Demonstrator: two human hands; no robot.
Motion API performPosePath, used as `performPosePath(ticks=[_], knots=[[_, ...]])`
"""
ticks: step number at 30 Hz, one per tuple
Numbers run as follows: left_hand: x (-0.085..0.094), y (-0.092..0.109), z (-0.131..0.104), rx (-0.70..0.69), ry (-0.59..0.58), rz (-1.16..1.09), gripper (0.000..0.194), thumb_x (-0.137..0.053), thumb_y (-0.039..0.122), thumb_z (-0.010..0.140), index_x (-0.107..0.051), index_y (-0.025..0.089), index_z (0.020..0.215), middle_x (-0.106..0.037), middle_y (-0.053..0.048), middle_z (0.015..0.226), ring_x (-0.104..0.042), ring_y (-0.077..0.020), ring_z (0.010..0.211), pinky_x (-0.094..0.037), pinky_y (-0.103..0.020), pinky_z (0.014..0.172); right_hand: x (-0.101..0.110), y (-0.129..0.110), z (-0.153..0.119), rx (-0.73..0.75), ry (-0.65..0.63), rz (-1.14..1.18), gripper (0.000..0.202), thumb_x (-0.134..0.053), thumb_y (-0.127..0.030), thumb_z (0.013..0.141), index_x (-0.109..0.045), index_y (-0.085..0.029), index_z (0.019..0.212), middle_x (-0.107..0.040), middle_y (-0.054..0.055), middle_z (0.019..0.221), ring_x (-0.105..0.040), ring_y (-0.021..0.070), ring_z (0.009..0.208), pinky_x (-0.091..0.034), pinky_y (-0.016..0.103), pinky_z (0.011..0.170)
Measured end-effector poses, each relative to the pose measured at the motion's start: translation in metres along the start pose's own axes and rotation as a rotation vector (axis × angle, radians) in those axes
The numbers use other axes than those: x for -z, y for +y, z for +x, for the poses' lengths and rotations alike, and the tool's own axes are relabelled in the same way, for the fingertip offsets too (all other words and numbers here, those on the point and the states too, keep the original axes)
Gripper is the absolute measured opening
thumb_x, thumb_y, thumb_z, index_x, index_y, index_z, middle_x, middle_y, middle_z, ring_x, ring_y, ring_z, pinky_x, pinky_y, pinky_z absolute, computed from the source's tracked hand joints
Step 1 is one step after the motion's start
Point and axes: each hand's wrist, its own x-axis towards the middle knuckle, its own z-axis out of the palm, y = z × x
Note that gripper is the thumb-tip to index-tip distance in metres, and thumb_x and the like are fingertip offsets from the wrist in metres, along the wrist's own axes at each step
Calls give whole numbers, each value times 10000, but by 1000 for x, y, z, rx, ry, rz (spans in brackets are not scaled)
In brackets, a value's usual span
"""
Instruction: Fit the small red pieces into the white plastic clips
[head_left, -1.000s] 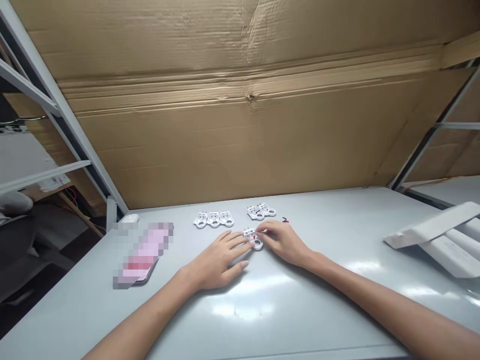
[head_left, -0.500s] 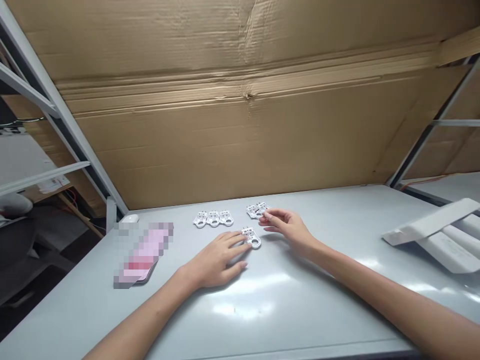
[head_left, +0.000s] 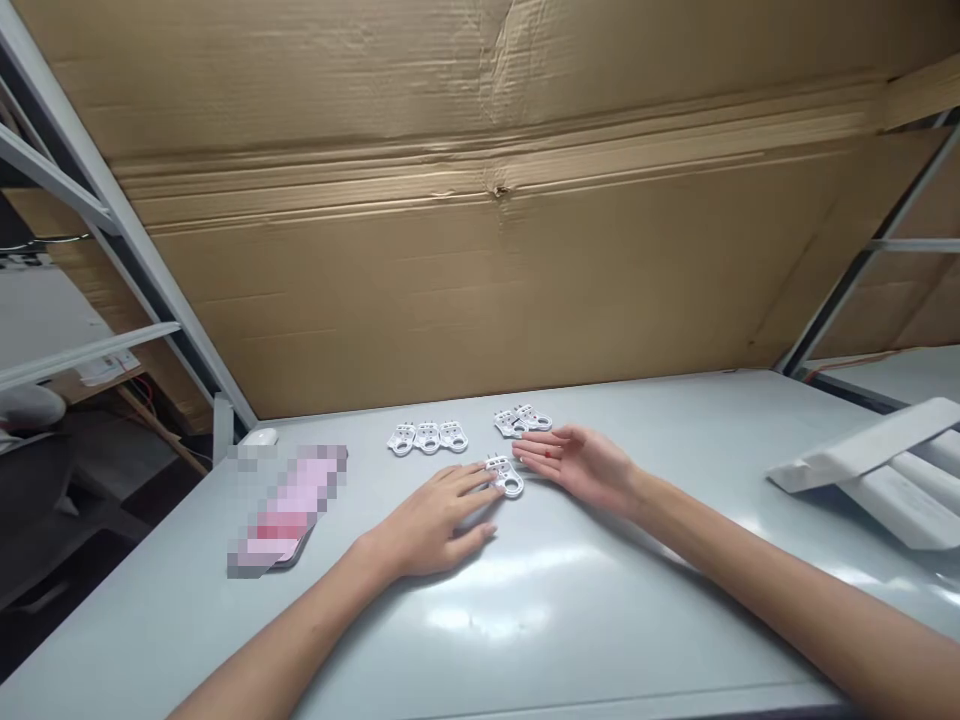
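Observation:
My left hand (head_left: 435, 520) lies palm down on the table with its fingers spread, and its fingertips touch a small white plastic piece (head_left: 510, 484) with a ring-shaped end and short prongs. My right hand (head_left: 585, 465) is turned with the palm up and its fingers stretched out, just right of that piece. On its fingers shows a small red spot or bit (head_left: 548, 454), too small to name. Behind the right fingertips lie two similar white pieces (head_left: 510, 424), side by side. Three more white pieces (head_left: 427, 438) stand in a row, left of them.
A pink, partly pixelated flat object (head_left: 300, 500) lies at the left, with a white rounded object (head_left: 260, 438) behind it. White box-like parts (head_left: 885, 470) rest at the right. A cardboard sheet (head_left: 480, 300) closes off the back of the grey table (head_left: 600, 620), between metal posts (head_left: 150, 250).
My right hand has opened from a pinch near the rear pair of white pieces and turned palm up, exposing the red bit on its fingers. My left hand has stayed in place.

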Motion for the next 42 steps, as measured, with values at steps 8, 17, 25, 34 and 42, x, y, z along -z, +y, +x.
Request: performPosePath(ticks=[8,17,25,34,42], knots=[[2,2,0,29,-24,14,460,-480,368,991,-468,218,1426,-416,-93,1512,-355,-273,1408,-324,-473,1145,3,-19,-7,269,84,-362,244,-593,-92,849,-629,-170,1077,-694,118,1213,-652,201,1138,-496,295,1041],[0,1,-1,33,-14,15,452,-473,380,993,-477,225,1417,-422,-86,1509,-355,-271,1409,-328,-468,1142,48,-43,7,738,130,-1563,269,-461,-264,888,-681,-238,1041,-742,85,1062,-682,296,981,-525,462,875],[-1,0,-1,51,-38,15,489,-460,414,998,-457,203,1439,-388,-101,1528,-306,-286,1432,-303,-477,1151,43,-36,3,665,64,-1685,276,-485,-340,892,-716,-270,1024,-757,56,993,-683,277,851,-515,396,767],[1,-2,-1,128,-133,-19,621,-277,529,1034,-226,181,1547,-220,-102,1595,-146,-278,1483,-114,-494,1201,44,-34,2,647,102,-1666,288,-513,-365,891,-720,-242,1049,-710,98,1163,-637,347,1083,-494,473,908],[-1,-6,2,150,-146,29,630,-261,560,1026,-272,186,1533,-187,-120,1601,-81,-292,1490,-60,-531,1189,21,-8,-5,791,-157,-1608,281,-471,-324,926,-692,-252,1085,-708,96,1115,-643,298,1012,-497,478,918]])
